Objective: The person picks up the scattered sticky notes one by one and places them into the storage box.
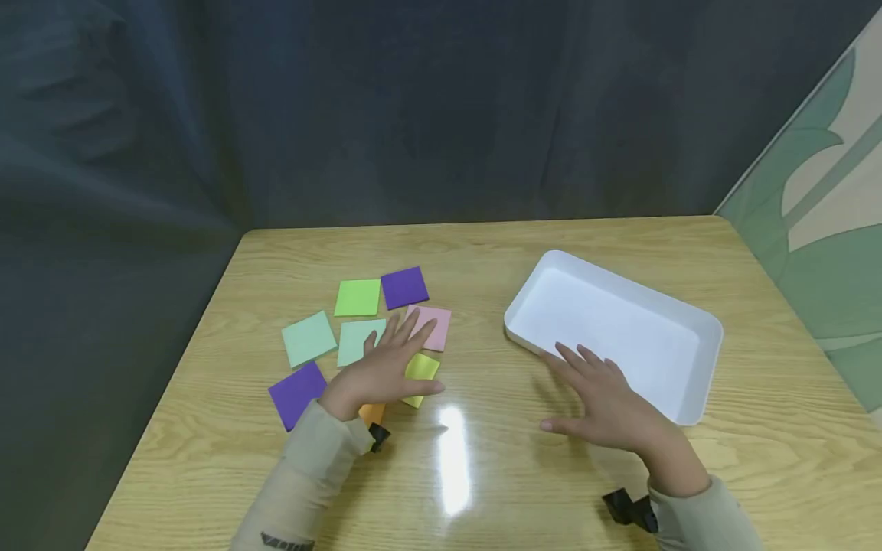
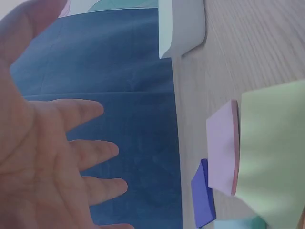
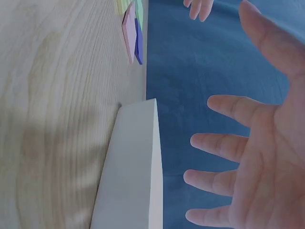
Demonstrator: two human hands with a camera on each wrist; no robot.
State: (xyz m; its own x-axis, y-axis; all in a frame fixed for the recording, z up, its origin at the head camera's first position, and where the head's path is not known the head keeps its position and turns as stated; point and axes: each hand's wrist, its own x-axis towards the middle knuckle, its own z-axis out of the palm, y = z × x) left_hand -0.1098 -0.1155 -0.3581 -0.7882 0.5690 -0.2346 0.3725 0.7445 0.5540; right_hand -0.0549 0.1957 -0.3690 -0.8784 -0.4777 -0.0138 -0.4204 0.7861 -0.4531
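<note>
My left hand (image 1: pixel 386 369) hovers with spread fingers over a group of square sticky-note pads on the left of the table. Around it lie a green pad (image 1: pixel 357 298), two purple pads (image 1: pixel 404 288) (image 1: pixel 298 395), two mint pads (image 1: pixel 308 338) (image 1: pixel 351 344), a pink pad (image 1: pixel 436 327), a yellow pad (image 1: pixel 422 370) and an orange pad (image 1: pixel 373 414), partly hidden by the hand and wrist. My right hand (image 1: pixel 612 402), fingers also spread and holding nothing, is over the near left edge of a white tray (image 1: pixel 613 325). Its bare palm (image 3: pixel 271 176) shows in the right wrist view.
The wooden table (image 1: pixel 475 252) has a dark curtain (image 1: pixel 455 115) behind and on its left. A panel with a green leaf pattern (image 1: pixel 827 229) stands at the right. Black straps (image 1: pixel 630 510) show at the wrists.
</note>
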